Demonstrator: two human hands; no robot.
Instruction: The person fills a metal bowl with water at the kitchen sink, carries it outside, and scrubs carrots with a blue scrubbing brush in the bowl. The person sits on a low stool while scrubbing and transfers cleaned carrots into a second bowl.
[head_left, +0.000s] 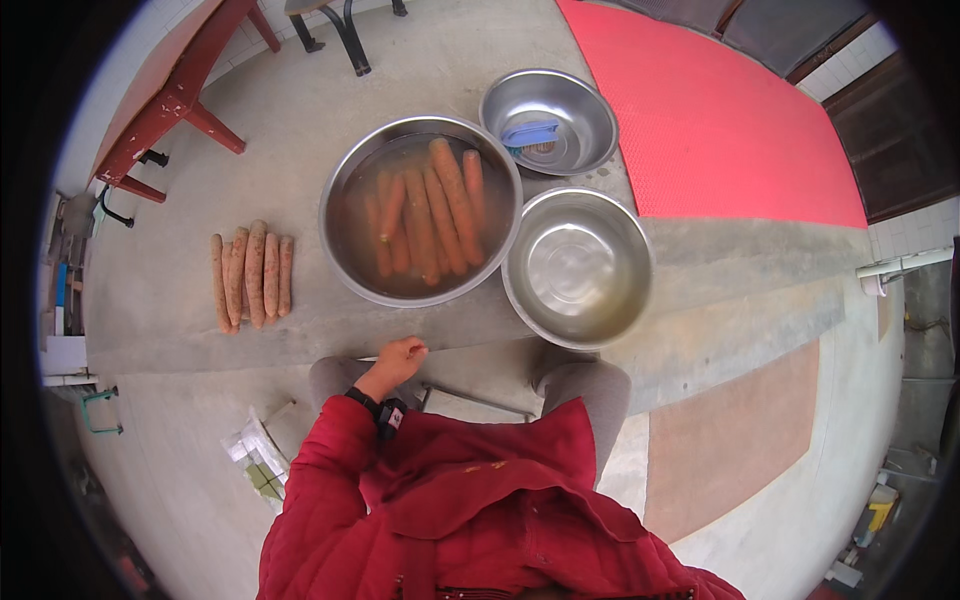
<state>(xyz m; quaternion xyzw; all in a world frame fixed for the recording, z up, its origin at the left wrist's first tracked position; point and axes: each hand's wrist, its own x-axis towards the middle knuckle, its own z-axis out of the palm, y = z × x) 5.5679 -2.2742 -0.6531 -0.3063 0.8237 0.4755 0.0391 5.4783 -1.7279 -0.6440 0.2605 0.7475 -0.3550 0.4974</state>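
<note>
My left hand (399, 361) hangs over my left knee, near the step's edge, with its fingers curled; whether anything is inside them cannot be told. My right hand is out of view. Ahead of me a large metal basin (352, 282) holds murky water and several carrots (421, 217), some partly under the surface. To its right stands a steel basin (577, 262) with what looks like a little clear water. Behind that, a smaller steel basin (592, 105) holds a blue-backed scrubbing brush (531, 133). Several soil-covered carrots (256, 274) lie side by side on the concrete, left of the large basin.
A red mat (720, 127) covers the floor at the back right. At the back left are a red wooden table (184, 94) and a stool's dark metal legs (346, 37). The concrete step ends just before my knees. A plastic-wrapped package (259, 461) lies lower left.
</note>
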